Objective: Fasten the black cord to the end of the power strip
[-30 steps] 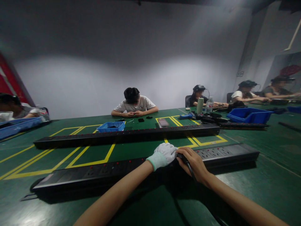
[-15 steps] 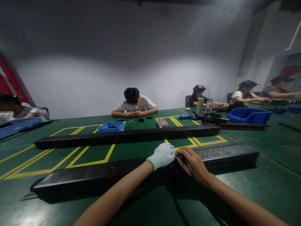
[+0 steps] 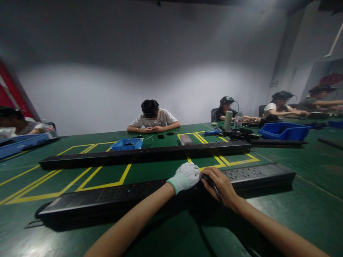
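Note:
A long black power strip [image 3: 259, 174] with rows of sockets and small red lights lies across the table before me. My left hand [image 3: 187, 175], in a white glove with a mint cuff, is closed over its middle; the fingertips are hidden. Right beside it, my bare right hand [image 3: 221, 185] is closed round the end of a black power cord [image 3: 215, 192], held against the strip. The cord drops from under that hand toward the lower edge. Whether its end sits in a socket cannot be seen behind my fingers.
A second black power strip [image 3: 150, 154] lies parallel, farther back. Beyond it are a small blue bin [image 3: 126, 144], a blue power tool [image 3: 213, 132], a bottle [image 3: 238, 119] and a larger blue bin [image 3: 285, 132]. Yellow tape [image 3: 104, 186] marks the green table. Several people sit around it.
Both of my hands and the power strip look the same as before. At the far right, a co-worker's arm has shifted slightly.

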`<state>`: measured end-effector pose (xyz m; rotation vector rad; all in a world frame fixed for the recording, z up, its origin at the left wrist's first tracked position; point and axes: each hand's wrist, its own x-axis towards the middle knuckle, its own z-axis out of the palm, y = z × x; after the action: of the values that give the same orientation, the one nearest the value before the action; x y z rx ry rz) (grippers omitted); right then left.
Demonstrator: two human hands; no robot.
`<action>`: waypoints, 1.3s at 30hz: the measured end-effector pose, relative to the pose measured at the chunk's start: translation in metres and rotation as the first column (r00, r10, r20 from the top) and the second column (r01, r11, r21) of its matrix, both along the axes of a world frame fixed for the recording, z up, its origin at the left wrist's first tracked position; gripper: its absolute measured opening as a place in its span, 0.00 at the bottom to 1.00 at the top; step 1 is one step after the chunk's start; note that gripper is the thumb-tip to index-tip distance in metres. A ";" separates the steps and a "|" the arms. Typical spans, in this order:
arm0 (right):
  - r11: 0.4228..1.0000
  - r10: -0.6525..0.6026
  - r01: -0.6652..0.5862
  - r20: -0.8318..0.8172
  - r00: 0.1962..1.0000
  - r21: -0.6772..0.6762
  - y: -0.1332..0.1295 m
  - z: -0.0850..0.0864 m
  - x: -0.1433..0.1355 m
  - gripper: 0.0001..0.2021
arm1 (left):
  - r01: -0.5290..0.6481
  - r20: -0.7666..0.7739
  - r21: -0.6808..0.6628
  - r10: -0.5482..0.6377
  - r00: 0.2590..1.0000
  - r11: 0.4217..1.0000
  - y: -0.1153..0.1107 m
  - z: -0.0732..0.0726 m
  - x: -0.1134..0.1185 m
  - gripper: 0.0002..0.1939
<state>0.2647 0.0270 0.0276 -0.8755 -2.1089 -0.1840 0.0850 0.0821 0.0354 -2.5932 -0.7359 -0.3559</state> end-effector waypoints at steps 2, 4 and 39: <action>1.000 -0.002 0.002 -0.004 1.000 0.010 0.000 0.000 0.000 0.12 | 0.001 0.001 -0.001 -0.001 1.000 1.000 0.000 0.000 0.000 0.13; 1.000 0.002 -0.002 0.002 1.000 0.007 -0.001 0.001 0.000 0.12 | -0.003 0.002 -0.003 0.003 1.000 1.000 0.000 0.000 0.000 0.13; 1.000 -0.012 0.013 0.032 0.999 -0.022 -0.002 0.003 0.000 0.10 | -0.075 -0.106 -0.063 0.068 0.992 0.995 -0.006 0.006 0.001 0.12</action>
<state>0.2652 0.0248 0.0308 -0.9048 -2.1395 -0.1826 0.0864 0.0758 0.0416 -2.6166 -0.8146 -0.1759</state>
